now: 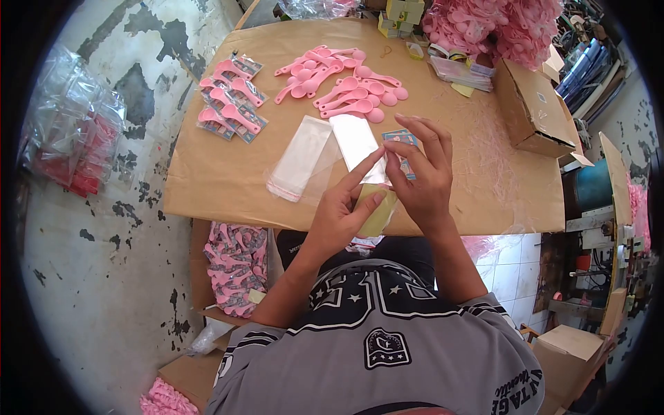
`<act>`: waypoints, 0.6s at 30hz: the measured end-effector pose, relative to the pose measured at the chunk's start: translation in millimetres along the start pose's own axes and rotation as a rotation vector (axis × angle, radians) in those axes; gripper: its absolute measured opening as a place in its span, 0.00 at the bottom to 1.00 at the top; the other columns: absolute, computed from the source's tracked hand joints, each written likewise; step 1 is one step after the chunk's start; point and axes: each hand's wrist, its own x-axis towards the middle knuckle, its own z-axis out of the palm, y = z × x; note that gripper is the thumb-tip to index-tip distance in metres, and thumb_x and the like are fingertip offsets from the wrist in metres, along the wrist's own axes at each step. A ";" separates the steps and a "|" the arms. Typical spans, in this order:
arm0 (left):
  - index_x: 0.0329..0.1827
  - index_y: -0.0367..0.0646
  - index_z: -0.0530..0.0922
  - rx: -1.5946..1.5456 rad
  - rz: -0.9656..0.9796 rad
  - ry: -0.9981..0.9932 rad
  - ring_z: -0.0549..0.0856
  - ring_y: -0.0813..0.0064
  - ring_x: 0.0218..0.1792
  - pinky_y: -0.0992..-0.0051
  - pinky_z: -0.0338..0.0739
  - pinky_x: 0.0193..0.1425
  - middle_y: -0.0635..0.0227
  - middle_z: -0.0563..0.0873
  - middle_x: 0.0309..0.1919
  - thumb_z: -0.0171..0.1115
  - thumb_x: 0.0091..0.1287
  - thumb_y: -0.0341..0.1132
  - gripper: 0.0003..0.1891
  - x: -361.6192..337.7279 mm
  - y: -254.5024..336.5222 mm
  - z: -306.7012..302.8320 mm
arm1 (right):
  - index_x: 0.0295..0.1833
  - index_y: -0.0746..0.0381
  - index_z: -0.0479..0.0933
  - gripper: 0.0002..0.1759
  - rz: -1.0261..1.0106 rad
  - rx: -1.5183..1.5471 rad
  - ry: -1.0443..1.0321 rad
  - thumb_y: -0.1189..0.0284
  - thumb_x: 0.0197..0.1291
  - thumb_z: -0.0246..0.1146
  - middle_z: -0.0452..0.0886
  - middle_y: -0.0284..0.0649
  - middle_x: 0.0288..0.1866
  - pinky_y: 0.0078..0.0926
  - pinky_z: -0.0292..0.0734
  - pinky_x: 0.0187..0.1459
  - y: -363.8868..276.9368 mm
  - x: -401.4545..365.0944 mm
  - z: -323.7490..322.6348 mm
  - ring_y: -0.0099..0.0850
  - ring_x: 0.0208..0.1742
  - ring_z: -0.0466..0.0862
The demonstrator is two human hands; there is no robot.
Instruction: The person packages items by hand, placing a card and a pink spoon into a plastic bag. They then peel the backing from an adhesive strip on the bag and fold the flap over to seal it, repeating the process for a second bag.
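Over the front part of the table, my left hand holds a yellow-green slip under its thumb, the index finger stretched forward. My right hand faces it with thumb and index pinched near my left index fingertip. What that pinch holds is too small to tell. Beyond the hands lie a shiny white-looking stack of plastic bags and clear plastic bags. Blue printed cards are partly hidden behind my right hand. Farther back is a loose pile of pink measuring spoons.
Pink spoons on printed cards lie at the table's left. A cardboard box and a large bagged heap of pink spoons stand at right and back. Below the left edge, a box holds packed spoons.
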 end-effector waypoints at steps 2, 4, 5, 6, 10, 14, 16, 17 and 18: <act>0.89 0.43 0.58 0.115 -0.034 -0.018 0.84 0.88 0.44 0.84 0.79 0.48 0.62 0.90 0.48 0.60 0.81 0.27 0.35 -2.1 7.1 -0.7 | 0.44 0.60 0.86 0.12 0.035 0.063 0.002 0.80 0.53 0.74 0.86 0.40 0.63 0.43 0.75 0.65 -0.7 1.8 -1.5 0.45 0.67 0.80; 0.89 0.43 0.57 0.142 -0.024 -0.020 0.84 0.88 0.44 0.85 0.78 0.48 0.62 0.91 0.48 0.60 0.82 0.28 0.35 -2.7 10.2 1.9 | 0.43 0.61 0.85 0.11 0.089 0.145 0.002 0.82 0.53 0.72 0.87 0.42 0.61 0.43 0.77 0.63 -0.2 2.3 -3.8 0.47 0.64 0.82; 0.89 0.43 0.57 0.110 0.006 -0.010 0.85 0.87 0.44 0.85 0.78 0.49 0.61 0.91 0.49 0.60 0.82 0.28 0.35 -1.7 10.0 5.4 | 0.43 0.62 0.85 0.10 0.132 0.180 0.023 0.82 0.54 0.72 0.87 0.44 0.61 0.42 0.78 0.62 1.8 2.0 -4.5 0.46 0.63 0.83; 0.89 0.43 0.57 0.078 0.034 -0.002 0.86 0.87 0.45 0.85 0.78 0.50 0.59 0.91 0.49 0.60 0.82 0.29 0.35 -1.2 9.9 7.5 | 0.43 0.63 0.84 0.10 0.175 0.216 0.045 0.82 0.56 0.71 0.88 0.45 0.60 0.41 0.79 0.61 5.1 1.1 -5.3 0.45 0.62 0.84; 0.86 0.44 0.62 -0.062 -0.023 0.001 0.88 0.79 0.54 0.78 0.83 0.56 0.54 0.91 0.56 0.60 0.82 0.29 0.31 -0.3 1.8 5.3 | 0.43 0.64 0.81 0.05 0.537 0.568 0.303 0.84 0.65 0.66 0.88 0.49 0.57 0.36 0.82 0.60 37.3 1.6 -14.2 0.39 0.57 0.88; 0.77 0.38 0.69 -0.150 -0.047 0.103 0.90 0.73 0.54 0.72 0.90 0.52 0.52 0.89 0.61 0.60 0.82 0.31 0.24 3.5 -0.2 2.3 | 0.39 0.63 0.76 0.09 0.612 0.949 0.536 0.87 0.70 0.56 0.88 0.48 0.47 0.28 0.82 0.55 64.3 3.8 -38.9 0.27 0.44 0.87; 0.74 0.36 0.72 -0.182 -0.016 0.138 0.90 0.71 0.55 0.71 0.92 0.51 0.51 0.87 0.63 0.61 0.81 0.32 0.21 8.0 -1.7 2.1 | 0.41 0.64 0.78 0.08 0.607 1.102 0.336 0.86 0.71 0.56 0.87 0.44 0.45 0.23 0.81 0.50 70.1 -13.1 -46.9 0.22 0.41 0.85; 0.73 0.36 0.72 -0.213 0.005 0.147 0.90 0.72 0.56 0.71 0.92 0.52 0.50 0.87 0.63 0.61 0.81 0.32 0.21 9.2 -0.7 3.3 | 0.43 0.64 0.79 0.07 0.638 1.117 0.224 0.84 0.72 0.57 0.87 0.41 0.44 0.21 0.80 0.48 68.6 -21.0 -49.1 0.20 0.41 0.85; 0.72 0.36 0.73 -0.245 0.025 0.155 0.89 0.72 0.56 0.71 0.92 0.52 0.50 0.86 0.64 0.62 0.81 0.33 0.21 10.4 -0.3 4.3 | 0.44 0.65 0.80 0.07 0.666 1.124 0.109 0.83 0.73 0.57 0.86 0.39 0.43 0.20 0.79 0.47 66.1 -27.9 -51.4 0.19 0.40 0.84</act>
